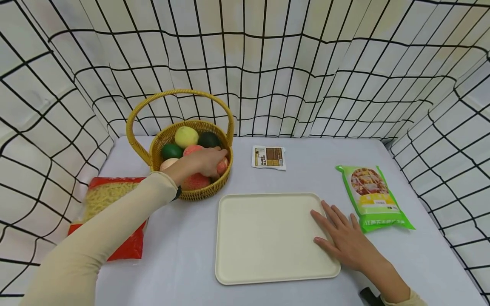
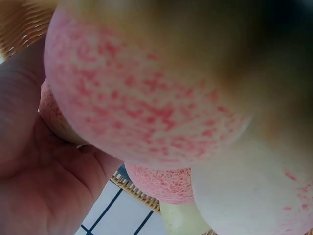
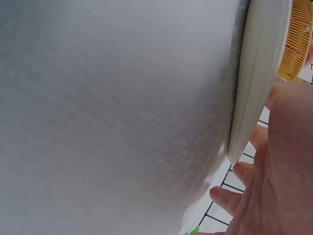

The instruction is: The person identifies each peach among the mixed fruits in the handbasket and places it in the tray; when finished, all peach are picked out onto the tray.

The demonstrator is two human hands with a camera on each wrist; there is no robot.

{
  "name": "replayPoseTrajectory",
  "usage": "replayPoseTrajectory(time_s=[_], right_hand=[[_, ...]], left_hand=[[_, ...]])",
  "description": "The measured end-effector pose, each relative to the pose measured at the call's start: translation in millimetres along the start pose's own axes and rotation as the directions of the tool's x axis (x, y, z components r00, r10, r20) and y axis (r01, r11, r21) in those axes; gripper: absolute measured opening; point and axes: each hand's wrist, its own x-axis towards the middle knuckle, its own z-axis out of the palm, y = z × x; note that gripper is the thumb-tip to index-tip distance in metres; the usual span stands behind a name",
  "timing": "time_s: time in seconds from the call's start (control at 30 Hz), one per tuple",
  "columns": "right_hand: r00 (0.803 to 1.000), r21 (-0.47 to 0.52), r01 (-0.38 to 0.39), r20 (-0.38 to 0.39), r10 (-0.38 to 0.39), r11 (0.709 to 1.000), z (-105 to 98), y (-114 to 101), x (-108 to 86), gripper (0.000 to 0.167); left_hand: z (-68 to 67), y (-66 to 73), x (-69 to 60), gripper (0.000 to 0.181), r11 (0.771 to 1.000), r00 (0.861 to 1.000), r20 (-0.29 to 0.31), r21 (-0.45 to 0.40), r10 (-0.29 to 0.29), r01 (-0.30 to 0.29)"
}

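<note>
A yellow wicker basket [image 1: 204, 194] with a tall handle holds several fruits, some pink and speckled like peaches. My left hand [image 1: 208, 162] reaches into its right side and grips a pinkish peach [image 1: 222, 166], partly hidden by the fingers. In the left wrist view, a speckled peach [image 2: 58, 115] shows by that hand's palm, and a larger peach [image 2: 137, 98] is close to the camera. My right hand [image 1: 346, 242] lies with spread fingers over the right edge of a cream rectangular tray [image 1: 273, 238].
A red bag of yellow pasta-like pieces [image 1: 111, 191] lies at left, partly under the left arm. Behind the tray is a small brown-and-white packet [image 1: 269, 157]. A green food bag [image 1: 373, 197] lies at right. Black grid netting over white walls surrounds the table.
</note>
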Motion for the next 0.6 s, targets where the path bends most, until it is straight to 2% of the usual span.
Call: replayPoseTrajectory(time_s=[0.23,0.4,0.6], right_hand=[[1.000,0.000,-0.004,0.005,0.004,1.000,0.8,-0.6,-0.1,0.070],[1.000,-0.007,-0.004,0.006,0.004,1.000,-0.5,-0.8,0.0,0.070],[1.000,-0.004,-0.004,0.003,0.004,1.000,-1.9,-0.8,0.2,0.069]], left_hand=[[0.4,-3.7,-4.4,0.086,1.000,1.000,-0.005,-0.005,0.023,-0.023],[-3.3,-8.1,-11.2,0.076,0.997,0.995,-0.074,-0.031,0.072,-0.074],[-12.6,-13.1,-19.0,0.069,0.992,0.987,-0.134,-0.083,0.084,-0.096]])
